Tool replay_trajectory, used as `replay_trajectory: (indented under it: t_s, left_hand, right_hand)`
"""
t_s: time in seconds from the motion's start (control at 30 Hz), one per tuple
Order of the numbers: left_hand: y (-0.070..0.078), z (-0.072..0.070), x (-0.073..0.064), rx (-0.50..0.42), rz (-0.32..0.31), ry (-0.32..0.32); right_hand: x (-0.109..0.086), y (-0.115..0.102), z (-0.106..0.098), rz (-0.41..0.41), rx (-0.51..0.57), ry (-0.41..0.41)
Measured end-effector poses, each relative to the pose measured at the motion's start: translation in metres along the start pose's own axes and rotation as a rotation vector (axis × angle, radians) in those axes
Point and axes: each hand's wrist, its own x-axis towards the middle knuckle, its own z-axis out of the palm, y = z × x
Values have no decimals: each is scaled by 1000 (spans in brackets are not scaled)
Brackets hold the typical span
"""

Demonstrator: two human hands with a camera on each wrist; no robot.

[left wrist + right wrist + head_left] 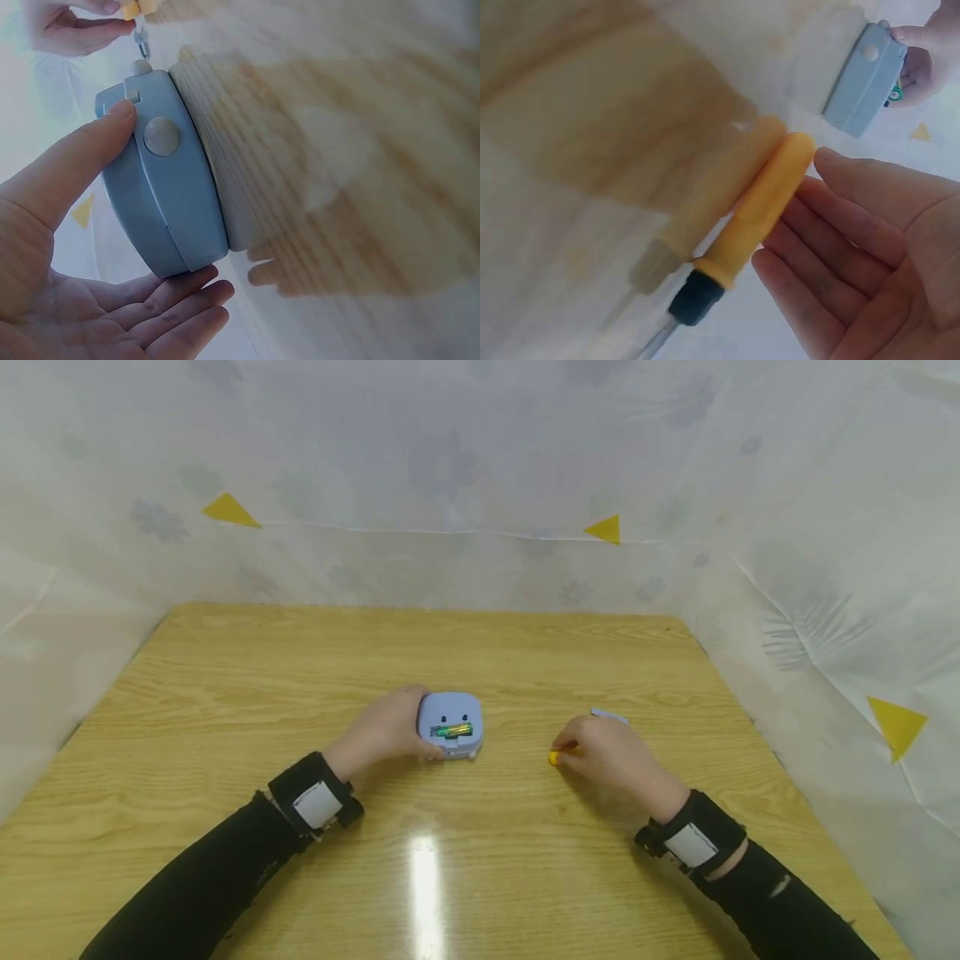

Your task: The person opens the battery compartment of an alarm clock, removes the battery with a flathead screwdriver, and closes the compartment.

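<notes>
My left hand (390,724) grips a pale blue, rounded-square device (450,704) by its left side on the table. Its upper face has two small dark holes and an uncovered compartment with a green and gold battery (454,730) inside. In the left wrist view the thumb presses the device's side near a small switch (133,96), beside a round whitish foot (162,136). To the right, my right hand (600,752) pinches the yellow handle of a screwdriver (761,210) low over the table. Its black collar and part of its metal shaft show in the right wrist view.
A thin pale blue piece (609,716) lies just behind my right hand, partly hidden by it. The wood-grain table (480,652) is bordered by a pale floral sheet (450,460) at the back and sides, with yellow triangles (604,529) on it.
</notes>
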Motion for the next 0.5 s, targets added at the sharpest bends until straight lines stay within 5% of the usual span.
replay_trajectory:
  t_s: [0.23,0.5]
  left_hand:
    - [0,-2,0,20,10,5]
    - [0,1,1,24,2,4]
  right_hand:
    - [16,-15,-10,-3,-9,-10]
    - [42,-43,-19,-119,-80,12]
